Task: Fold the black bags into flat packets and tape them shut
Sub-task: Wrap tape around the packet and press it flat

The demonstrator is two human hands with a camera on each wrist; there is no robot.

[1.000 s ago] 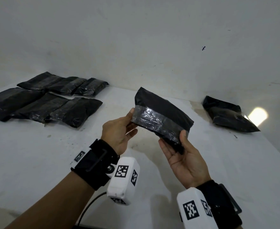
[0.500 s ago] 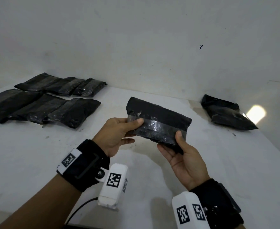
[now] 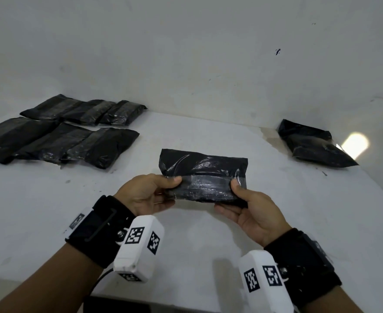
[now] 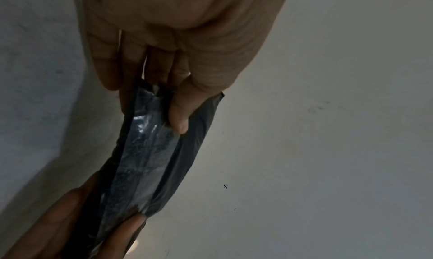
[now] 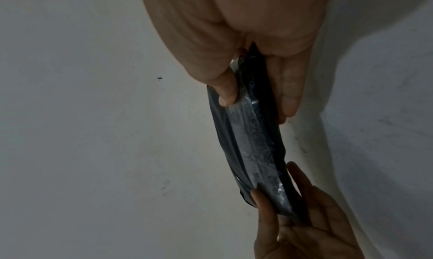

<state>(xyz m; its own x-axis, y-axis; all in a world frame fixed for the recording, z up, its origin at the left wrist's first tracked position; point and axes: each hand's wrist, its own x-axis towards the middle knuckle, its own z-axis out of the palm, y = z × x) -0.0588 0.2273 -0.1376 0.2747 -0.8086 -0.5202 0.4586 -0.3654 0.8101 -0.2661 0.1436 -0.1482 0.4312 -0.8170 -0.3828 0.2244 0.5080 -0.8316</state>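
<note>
A folded black bag packet (image 3: pixel 205 175) with a strip of clear tape (image 3: pixel 210 180) along it hangs level above the white table (image 3: pixel 50 211). My left hand (image 3: pixel 149 194) pinches its left end, thumb on the tape and fingers underneath. My right hand (image 3: pixel 247 207) pinches the right end the same way. In the left wrist view the left thumb presses the packet (image 4: pixel 150 151). The right wrist view shows the right thumb and fingers clamped on the packet (image 5: pixel 253 142).
Several taped black packets (image 3: pixel 57 134) lie in two rows at the back left of the table. A looser black bag (image 3: pixel 310 144) sits at the back right near the wall (image 3: pixel 186 53), beside a bright light patch (image 3: pixel 355 144).
The packet has swung from a slant to level and come lower and nearer. The left thumb has slid onto the tape at its left end; the right hand keeps hold of the right end.
</note>
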